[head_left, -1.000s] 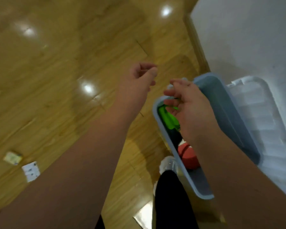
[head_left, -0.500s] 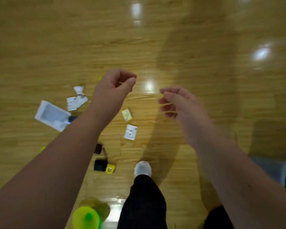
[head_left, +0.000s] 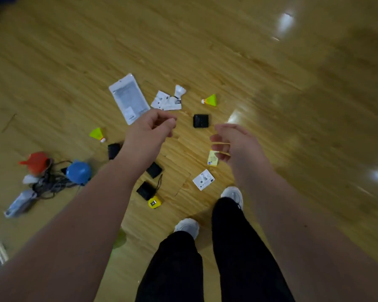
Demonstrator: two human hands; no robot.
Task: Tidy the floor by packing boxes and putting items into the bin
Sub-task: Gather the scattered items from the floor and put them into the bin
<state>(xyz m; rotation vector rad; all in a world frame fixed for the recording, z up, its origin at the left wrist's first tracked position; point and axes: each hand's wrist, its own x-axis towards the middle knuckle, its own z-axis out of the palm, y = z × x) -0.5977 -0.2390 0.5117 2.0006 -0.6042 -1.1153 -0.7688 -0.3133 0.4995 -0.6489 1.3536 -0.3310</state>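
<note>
Small items lie scattered on the wooden floor ahead of me. A black square box (head_left: 200, 120) sits between my hands, farther off. A white pouch (head_left: 128, 98), torn white packaging (head_left: 167, 100) and two yellow shuttlecocks (head_left: 210, 100) (head_left: 97, 134) lie beyond. A yellow card (head_left: 212, 158) and a white card (head_left: 203, 179) rest near my right hand (head_left: 232, 141). More black boxes (head_left: 154, 169) (head_left: 146, 190) and a small yellow item (head_left: 154, 202) lie under my left arm. My left hand (head_left: 150, 129) and right hand hang above the floor, fingers loosely curled, holding nothing.
At the left lie a red object (head_left: 37, 162), a blue round object (head_left: 78, 172), tangled black cables (head_left: 50, 182) and a grey packet (head_left: 20, 203). My legs and white shoes (head_left: 187, 226) stand at the bottom centre. Bare floor stretches to the right and far side.
The view swung away from the blue bin by the wall to the scattered items on the floor. Both hands stayed raised and empty.
</note>
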